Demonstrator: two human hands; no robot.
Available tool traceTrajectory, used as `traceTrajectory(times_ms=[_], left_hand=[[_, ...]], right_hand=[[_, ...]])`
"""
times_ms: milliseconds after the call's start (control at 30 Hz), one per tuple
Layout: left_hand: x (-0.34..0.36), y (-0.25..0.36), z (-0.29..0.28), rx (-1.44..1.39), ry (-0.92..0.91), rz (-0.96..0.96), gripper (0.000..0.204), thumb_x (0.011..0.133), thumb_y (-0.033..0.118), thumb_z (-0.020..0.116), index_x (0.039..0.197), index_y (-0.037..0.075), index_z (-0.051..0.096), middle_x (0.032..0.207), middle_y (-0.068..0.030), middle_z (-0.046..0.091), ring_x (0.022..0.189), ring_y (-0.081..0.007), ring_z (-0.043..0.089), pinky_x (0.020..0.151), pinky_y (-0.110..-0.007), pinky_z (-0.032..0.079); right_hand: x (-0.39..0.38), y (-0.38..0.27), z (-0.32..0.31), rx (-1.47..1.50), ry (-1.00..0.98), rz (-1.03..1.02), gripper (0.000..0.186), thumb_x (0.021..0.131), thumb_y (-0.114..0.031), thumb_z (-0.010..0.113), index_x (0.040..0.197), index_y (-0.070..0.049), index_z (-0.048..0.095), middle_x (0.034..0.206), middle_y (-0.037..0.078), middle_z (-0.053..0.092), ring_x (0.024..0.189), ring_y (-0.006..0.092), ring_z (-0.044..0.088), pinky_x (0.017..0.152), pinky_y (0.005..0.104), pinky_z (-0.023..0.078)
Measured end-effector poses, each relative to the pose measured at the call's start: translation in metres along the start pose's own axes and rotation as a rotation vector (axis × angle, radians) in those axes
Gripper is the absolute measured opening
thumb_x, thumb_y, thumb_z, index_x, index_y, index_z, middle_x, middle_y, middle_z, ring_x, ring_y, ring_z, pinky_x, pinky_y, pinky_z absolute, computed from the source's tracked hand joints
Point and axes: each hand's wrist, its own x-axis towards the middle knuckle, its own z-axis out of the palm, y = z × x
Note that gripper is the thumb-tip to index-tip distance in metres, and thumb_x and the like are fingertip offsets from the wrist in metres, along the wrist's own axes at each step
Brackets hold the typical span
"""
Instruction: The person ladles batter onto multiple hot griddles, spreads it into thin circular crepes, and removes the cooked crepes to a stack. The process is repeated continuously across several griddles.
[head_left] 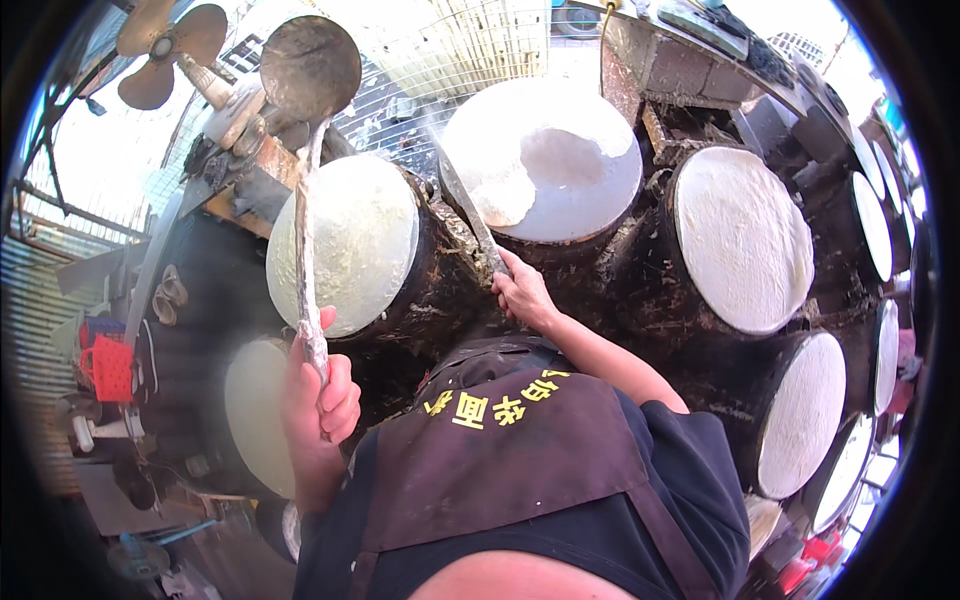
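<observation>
My left hand (325, 395) is closed round the long, batter-crusted handle of a ladle (310, 68). The ladle's round bowl is raised beyond the left griddle (343, 245), whose top is coated with pale batter. My right hand (522, 290) grips the near end of a long flat scraper (465, 200), its blade slanting up and left. That blade lies along the left edge of the middle griddle (590, 205); whether it touches the surface I cannot tell. White batter (490, 125) covers part of this griddle, and a greyish patch shows at its centre.
More batter-covered round griddles stand around me: one right (745, 240), one lower right (802, 415), one lower left (258, 415). A fan (172, 45) is at the upper left, a red basket (110, 368) below it. Wire mesh (395, 110) lies behind the griddles.
</observation>
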Motion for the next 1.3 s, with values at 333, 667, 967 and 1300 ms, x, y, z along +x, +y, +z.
traceTrajectory(times_ms=[333, 667, 967, 1300], left_hand=[[-0.02, -0.012, -0.064, -0.187, -0.136, -0.101, 0.056, 0.102, 0.03, 0.043, 0.149, 0.013, 0.018, 0.062, 0.0005, 0.035, 0.038, -0.0054, 0.027, 0.028, -0.021, 0.027], [0.0, -0.026, -0.045, -0.282, -0.148, -0.18, 0.054, 0.102, 0.026, 0.044, 0.148, 0.009, 0.021, 0.063, -0.0008, 0.035, 0.039, -0.0061, 0.027, 0.029, -0.02, 0.026], [0.009, -0.035, -0.005, -0.261, -0.026, -0.178, 0.056, 0.101, 0.027, 0.046, 0.148, 0.008, 0.022, 0.062, -0.0004, 0.034, 0.039, -0.0059, 0.028, 0.029, -0.02, 0.027], [0.03, -0.043, 0.032, -0.227, -0.033, -0.188, 0.056, 0.102, 0.028, 0.045, 0.149, 0.009, 0.021, 0.064, -0.0006, 0.035, 0.039, -0.0057, 0.027, 0.029, -0.02, 0.027]], right_hand=[[-0.097, 0.034, -0.052, -0.08, 0.274, 0.116, 0.054, 0.091, -0.008, 0.053, 0.143, -0.018, 0.044, 0.076, 0.005, 0.06, 0.051, 0.0078, 0.051, 0.044, 0.025, 0.046], [-0.084, 0.028, -0.057, -0.202, 0.497, -0.025, 0.051, 0.092, -0.01, 0.053, 0.142, -0.015, 0.043, 0.076, 0.007, 0.061, 0.052, 0.0154, 0.056, 0.048, 0.0295, 0.05], [-0.096, 0.053, -0.133, -0.474, 0.409, -0.18, 0.044, 0.092, -0.013, 0.055, 0.135, -0.013, 0.05, 0.075, 0.014, 0.061, 0.063, 0.0238, 0.061, 0.059, 0.0351, 0.05], [-0.085, 0.048, -0.164, -0.659, 0.252, -0.326, 0.044, 0.089, -0.012, 0.057, 0.132, -0.008, 0.051, 0.099, 0.028, 0.063, 0.096, 0.0421, 0.061, 0.082, 0.0446, 0.05]])
